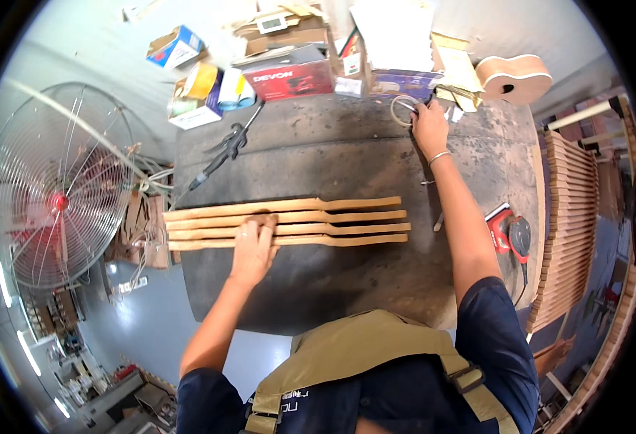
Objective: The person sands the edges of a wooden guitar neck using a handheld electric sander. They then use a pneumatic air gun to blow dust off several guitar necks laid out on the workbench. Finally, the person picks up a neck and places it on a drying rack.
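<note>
Several light wooden guitar neck blanks (361,216) lie side by side across the workbench, their thinner stepped ends to the right. My left hand (255,249) is over their middle, its bent fingers closed on the blanks near me. At the far side of the bench, my right hand (430,130) reaches out with its fingers closed beside a pale ring like a tape roll (395,112). Those fingertips touch the ring's right side; whatever lies within them is too small to make out.
An air blow gun (229,150) lies at the bench's (318,278) far left. A red and black power sander (509,235) sits at right. Cardboard boxes (289,78) and a guitar-shaped wooden body (524,71) line the back. Left stands a large fan (59,201); right, stacked wooden pieces (567,224).
</note>
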Motion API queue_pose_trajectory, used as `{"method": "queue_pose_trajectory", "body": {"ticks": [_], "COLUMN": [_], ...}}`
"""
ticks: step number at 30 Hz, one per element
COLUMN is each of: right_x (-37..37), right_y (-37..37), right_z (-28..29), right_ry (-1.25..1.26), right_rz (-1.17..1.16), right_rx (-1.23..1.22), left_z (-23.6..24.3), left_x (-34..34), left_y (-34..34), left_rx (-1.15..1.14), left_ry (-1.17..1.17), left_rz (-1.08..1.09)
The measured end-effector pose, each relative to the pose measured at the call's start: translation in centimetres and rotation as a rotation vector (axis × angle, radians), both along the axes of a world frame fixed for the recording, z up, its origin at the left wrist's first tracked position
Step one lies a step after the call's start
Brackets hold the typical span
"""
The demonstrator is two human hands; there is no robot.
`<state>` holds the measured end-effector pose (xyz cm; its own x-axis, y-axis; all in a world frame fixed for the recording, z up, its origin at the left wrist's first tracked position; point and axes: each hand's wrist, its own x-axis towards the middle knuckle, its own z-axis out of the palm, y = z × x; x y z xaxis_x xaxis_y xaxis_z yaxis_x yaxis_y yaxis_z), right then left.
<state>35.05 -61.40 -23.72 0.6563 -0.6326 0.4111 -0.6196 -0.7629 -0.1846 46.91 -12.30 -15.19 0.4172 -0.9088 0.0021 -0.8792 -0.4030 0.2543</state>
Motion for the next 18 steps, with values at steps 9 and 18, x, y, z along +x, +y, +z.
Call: {"method": "queue_pose_trajectory", "body": {"ticks": [9,18], "right_x": [-2.5,-14.7], "right_y": [4.1,21.6], "right_z": [5.1,11.0], "right_ry": [-0.296,-0.231], "right_rz": [0.068,0.394], "right_rx": [0.140,0.842], "left_z": [-3.2,-3.1], "left_x": [-5.4,-6.7], "left_y": [-0.2,0.5], "left_rx": [-0.118,-0.200], "left_ry": [-0.060,0.117], "left_rz": [0.222,0.239]}}
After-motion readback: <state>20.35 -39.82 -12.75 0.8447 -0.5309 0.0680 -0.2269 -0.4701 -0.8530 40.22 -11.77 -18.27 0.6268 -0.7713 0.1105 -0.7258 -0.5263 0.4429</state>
